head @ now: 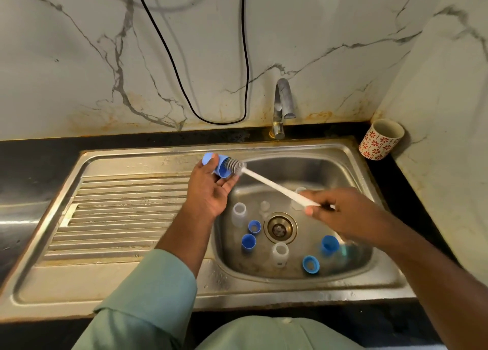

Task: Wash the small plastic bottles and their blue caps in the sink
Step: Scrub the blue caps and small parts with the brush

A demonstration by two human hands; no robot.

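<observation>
Task looked early to midway, by my reckoning: one blue cap [221,166] was under the brush [236,165] while the rest waited in the sink [330,164] basin. I counted four more caps around the drain [280,227], nearest a cap [248,241] on its left, plus small clear bottles, one bottle [280,254] just below the drain. Tap [284,104] showed no water running. My left hand [208,191] held the cap above the basin's left edge, fingers curled round it. My right hand [340,212] pinched the brush handle's end; the bristles sat in the cap's mouth.
</observation>
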